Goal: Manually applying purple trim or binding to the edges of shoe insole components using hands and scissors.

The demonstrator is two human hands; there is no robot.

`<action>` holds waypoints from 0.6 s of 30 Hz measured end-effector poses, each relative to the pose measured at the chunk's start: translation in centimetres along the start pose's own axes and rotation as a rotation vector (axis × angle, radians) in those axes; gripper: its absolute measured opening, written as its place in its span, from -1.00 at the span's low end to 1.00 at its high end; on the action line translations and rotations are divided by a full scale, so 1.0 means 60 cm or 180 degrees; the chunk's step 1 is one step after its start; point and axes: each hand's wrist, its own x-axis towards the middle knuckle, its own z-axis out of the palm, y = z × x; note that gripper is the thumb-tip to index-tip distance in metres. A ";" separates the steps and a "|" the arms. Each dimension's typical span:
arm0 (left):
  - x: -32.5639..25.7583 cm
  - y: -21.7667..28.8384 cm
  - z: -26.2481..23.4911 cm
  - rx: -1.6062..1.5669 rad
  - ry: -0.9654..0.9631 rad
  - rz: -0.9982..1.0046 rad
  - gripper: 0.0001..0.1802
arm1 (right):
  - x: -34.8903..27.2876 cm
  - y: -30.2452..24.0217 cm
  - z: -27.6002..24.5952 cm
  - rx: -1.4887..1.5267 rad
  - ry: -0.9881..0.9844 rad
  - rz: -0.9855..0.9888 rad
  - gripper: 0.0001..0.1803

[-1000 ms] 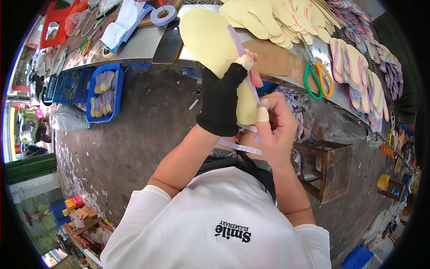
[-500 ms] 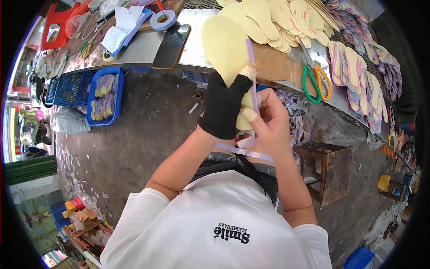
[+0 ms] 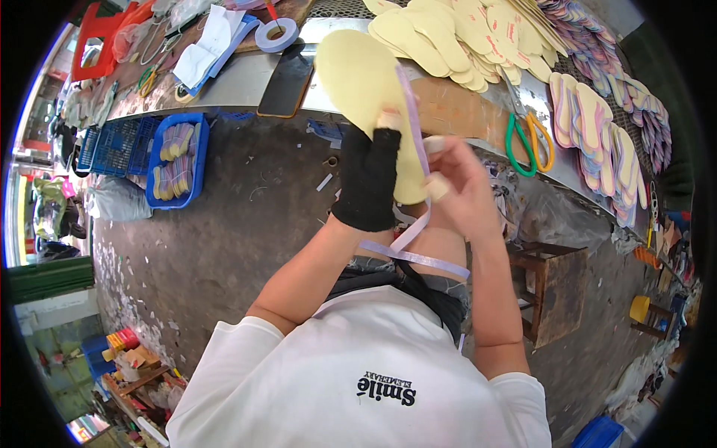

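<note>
Pale yellow insole (image 3: 355, 78) is held tilted at upper centre of frame, off the bench edge, wide end up and leaning left. Its narrow end is pointed down toward the lap. It is gripped by the gloved left hand (image 3: 367, 175): thumb pressed on the face, other fingers hidden behind, so their exact curl can't be told.

Change vs half a second ago: insole has been shifted left in frame, and the left thumb has been moved from the strip edge onto the face. More of the lilac strip (image 3: 413, 112) is exposed along the right edge as a result. Right hand (image 3: 469, 187) has been loosened from its tight pinch near the narrow end; index and thumb are spread a little, tips at or just beside the strip. Blurred; whether the strip is gripped can't be told.

Free length of strip is hung below the narrow end and draped across the lap, so the strip is judged to be attached along part of the edge only. Read: a brief regrip between presses, edging part done.

Scissors (image 3: 508, 142) are left on the bench at upper right, apart from both hands. Loose pale insoles (image 3: 441, 41) are piled at top centre-right.
</note>
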 end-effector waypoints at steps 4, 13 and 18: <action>0.049 -0.045 -0.039 0.0321 0.0450 0.0675 -0.57 | -0.017 0.001 -0.014 0.0124 -0.0106 0.0793 -0.78; 0.038 0.095 -0.025 0.4592 -0.2534 0.2131 -0.52 | 0.005 -0.064 -0.055 -0.2690 -0.0725 -0.0092 -0.85; 0.067 0.083 0.017 0.4954 -0.4074 -0.1162 -0.50 | -0.004 -0.072 -0.038 -0.3058 -0.0880 -0.0635 -0.82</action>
